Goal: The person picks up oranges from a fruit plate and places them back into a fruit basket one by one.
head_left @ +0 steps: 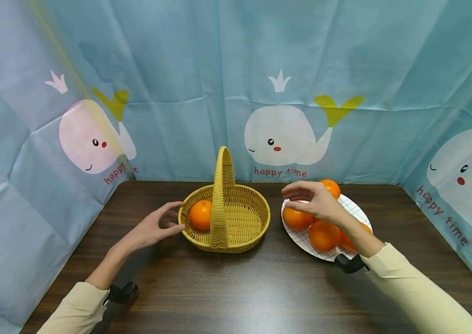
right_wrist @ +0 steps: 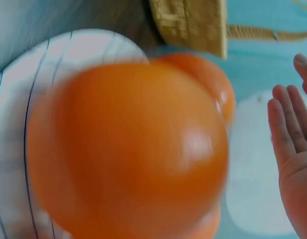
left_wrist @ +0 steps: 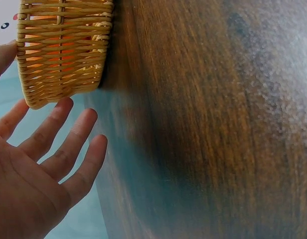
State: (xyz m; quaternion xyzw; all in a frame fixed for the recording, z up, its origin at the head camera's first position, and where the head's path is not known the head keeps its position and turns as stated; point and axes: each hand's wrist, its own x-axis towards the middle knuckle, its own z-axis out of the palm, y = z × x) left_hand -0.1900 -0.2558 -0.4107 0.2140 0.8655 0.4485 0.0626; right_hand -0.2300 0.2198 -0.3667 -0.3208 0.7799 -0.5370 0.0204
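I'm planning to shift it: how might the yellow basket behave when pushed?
The yellow basket is probably light, judging by its thin woven wall. It seems stiff, its arched handle standing upright. The round orange inside may roll.

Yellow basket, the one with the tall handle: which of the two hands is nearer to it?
The left. The left hand is right at the left edge of the basket; the right hand is off to its right, over the plate.
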